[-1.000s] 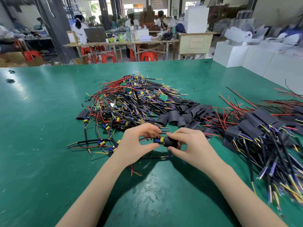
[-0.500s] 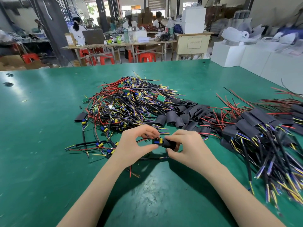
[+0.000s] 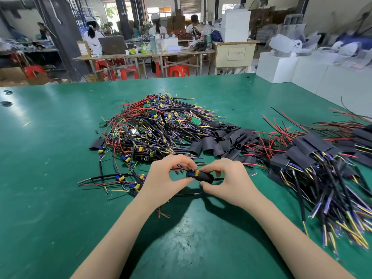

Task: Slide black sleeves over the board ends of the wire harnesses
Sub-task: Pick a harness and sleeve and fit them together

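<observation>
Sleeve partly over the board end

Left hand (image 3: 168, 178) pinches the board end (image 3: 192, 173); just right of it, the right hand (image 3: 227, 178) grips the black sleeve (image 3: 205, 176), which has crept further over the board than a second ago; the blue-yellow parts remain uncovered.

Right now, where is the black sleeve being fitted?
In the head view, low centre: the black sleeve sits between the left hand and right hand, just before the loose sleeve pile.

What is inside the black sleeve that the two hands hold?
A board end with blue and yellow parts sticks out of the black sleeve, between left hand and right hand. The part already inside is covered.
</observation>
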`<control>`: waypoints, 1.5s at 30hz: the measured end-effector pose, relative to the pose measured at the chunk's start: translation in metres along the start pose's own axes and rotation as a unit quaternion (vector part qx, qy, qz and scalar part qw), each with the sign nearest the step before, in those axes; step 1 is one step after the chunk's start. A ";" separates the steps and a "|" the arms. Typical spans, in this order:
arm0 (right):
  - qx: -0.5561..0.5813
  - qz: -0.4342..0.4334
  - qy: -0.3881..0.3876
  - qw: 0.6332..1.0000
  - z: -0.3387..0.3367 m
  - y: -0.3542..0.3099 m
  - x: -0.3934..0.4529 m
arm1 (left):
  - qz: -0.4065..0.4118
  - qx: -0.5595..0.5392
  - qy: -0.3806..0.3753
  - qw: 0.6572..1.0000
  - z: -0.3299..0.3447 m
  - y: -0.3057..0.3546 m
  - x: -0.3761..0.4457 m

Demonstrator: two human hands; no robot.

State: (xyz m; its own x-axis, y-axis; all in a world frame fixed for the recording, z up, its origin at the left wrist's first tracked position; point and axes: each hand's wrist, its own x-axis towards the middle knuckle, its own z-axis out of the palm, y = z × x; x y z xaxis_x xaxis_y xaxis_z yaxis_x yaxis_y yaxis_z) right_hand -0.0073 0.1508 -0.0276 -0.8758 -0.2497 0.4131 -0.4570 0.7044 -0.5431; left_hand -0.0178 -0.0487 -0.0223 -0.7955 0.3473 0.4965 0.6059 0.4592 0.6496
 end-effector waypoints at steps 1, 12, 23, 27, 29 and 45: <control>0.017 0.000 0.004 1.000 0.001 0.000 0.000 | -0.008 -0.011 -0.003 1.000 0.000 0.000 0.000; 0.054 -0.087 0.055 0.993 0.000 0.004 0.002 | -0.122 -0.141 -0.027 0.982 -0.003 -0.007 0.003; -0.082 -0.101 0.062 0.990 0.004 0.007 0.003 | -0.192 -0.140 0.020 0.971 -0.004 -0.010 0.004; -0.105 -0.110 0.071 0.986 0.006 0.005 0.003 | -0.207 -0.150 0.018 0.967 -0.004 -0.010 0.003; -0.117 -0.120 0.079 0.983 0.007 0.004 0.003 | -0.209 -0.161 0.021 0.964 -0.005 -0.010 0.003; -0.177 -0.020 0.021 0.984 0.001 -0.009 0.000 | -0.179 -0.160 0.023 0.971 0.003 -0.011 0.000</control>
State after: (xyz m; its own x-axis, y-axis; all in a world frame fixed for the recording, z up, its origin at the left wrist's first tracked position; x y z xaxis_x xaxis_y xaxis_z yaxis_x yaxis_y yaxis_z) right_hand -0.0034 0.1436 -0.0237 -0.8474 -0.2603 0.4628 -0.4025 0.8834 -0.2400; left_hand -0.0240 -0.0514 -0.0309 -0.9585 0.1732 0.2266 0.2668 0.2640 0.9269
